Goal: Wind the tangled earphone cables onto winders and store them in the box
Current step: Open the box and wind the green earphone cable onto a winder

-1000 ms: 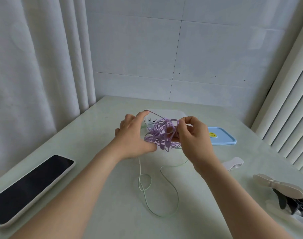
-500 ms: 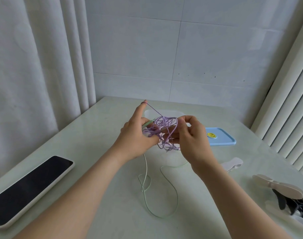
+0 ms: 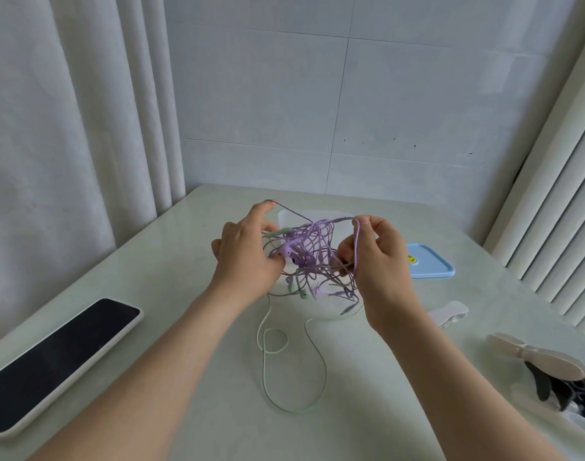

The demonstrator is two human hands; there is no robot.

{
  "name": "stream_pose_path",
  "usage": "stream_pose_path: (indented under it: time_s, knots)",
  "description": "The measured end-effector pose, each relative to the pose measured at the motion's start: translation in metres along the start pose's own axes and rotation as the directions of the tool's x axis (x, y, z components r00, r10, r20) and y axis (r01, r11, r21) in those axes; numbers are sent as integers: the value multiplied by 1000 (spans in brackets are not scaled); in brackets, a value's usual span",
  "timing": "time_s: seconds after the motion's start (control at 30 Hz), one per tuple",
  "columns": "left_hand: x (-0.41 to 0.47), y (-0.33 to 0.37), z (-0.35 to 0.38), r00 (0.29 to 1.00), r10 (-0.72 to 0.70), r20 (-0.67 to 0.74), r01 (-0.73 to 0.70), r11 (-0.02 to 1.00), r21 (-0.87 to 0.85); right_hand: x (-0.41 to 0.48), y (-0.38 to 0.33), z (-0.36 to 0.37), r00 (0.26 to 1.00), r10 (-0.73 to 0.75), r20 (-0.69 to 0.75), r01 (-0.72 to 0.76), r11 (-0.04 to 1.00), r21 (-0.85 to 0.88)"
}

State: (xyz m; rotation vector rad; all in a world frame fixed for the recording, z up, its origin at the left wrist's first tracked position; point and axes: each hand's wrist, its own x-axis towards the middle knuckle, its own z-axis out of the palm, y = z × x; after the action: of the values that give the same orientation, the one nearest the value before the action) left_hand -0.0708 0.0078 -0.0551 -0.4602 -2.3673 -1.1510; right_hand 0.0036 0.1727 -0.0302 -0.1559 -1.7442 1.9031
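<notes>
Both hands were up over the middle of the pale green surface (image 3: 171,261), w/ the tangled purple cable (image 3: 312,247) stretched btw them.

L hand (image 3: 248,254): grip clamped on the tangle's left side. Thumb & lower fingers pinched it near a purple earbud (image 3: 289,251), and the index finger was raised w/ one purple strand hooked over its tip.

R hand (image 3: 381,264): grip clamped too. Thumb & forefinger pinched a strand at the top, w/ a loop of it running down over the curled fingers.

The tangle hung in the air just in front of & above a clear box (image 3: 294,214); couldn't tell if any strand touched its rim. A pale green cable (image 3: 325,374) was mixed into the purple bunch, w/ a green earbud (image 3: 304,296) dangling below it. The rest of the green cable dropped to the surface in loose loops btw the forearms, nearer the camera than the box.

Elsewhere:
- A blue lid (image 3: 432,266) w/ a yellow sticker lay flat to the right of the box, behind R hand.
- A white winder (image 3: 451,312) lay near the R wrist.
- A second, beige winder (image 3: 537,357) sat further right, next to a black-and-white item (image 3: 577,390) at the frame edge.
- A phone (image 3: 61,361), dark screen & white case, lay at the left edge of the surface, well apart from the hands.
</notes>
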Motion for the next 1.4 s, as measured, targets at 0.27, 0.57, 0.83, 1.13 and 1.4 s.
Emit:
stream_pose_path:
  time_s: [0.27, 0.57, 0.83, 1.13, 1.4]
  knots:
    - [-2, -7, -4, 998, 54, 19, -57, 918, 393, 4, 2, -7, 962, 240, 131, -246, 969, 28]
    - [1, -10, -7, 985, -127, 120, 92, 962, 258, 12, 8, -16, 980, 195, 41, -198, 974, 112]
    - [2, -5, -12, 931, -100, 350, 154, 980, -128, 12, 6, -21, 975, 193, 110, -205, 971, 120]
    - [2, -4, -11, 937, 91, 337, -104, 994, 22, 7, 3, -20, 998, 29, 56, -32, 998, 55]
    - [-9, 9, -9, 919, 65, 388, -177, 949, 260, 9, 0, -15, 989, 142, -30, -127, 948, 291]
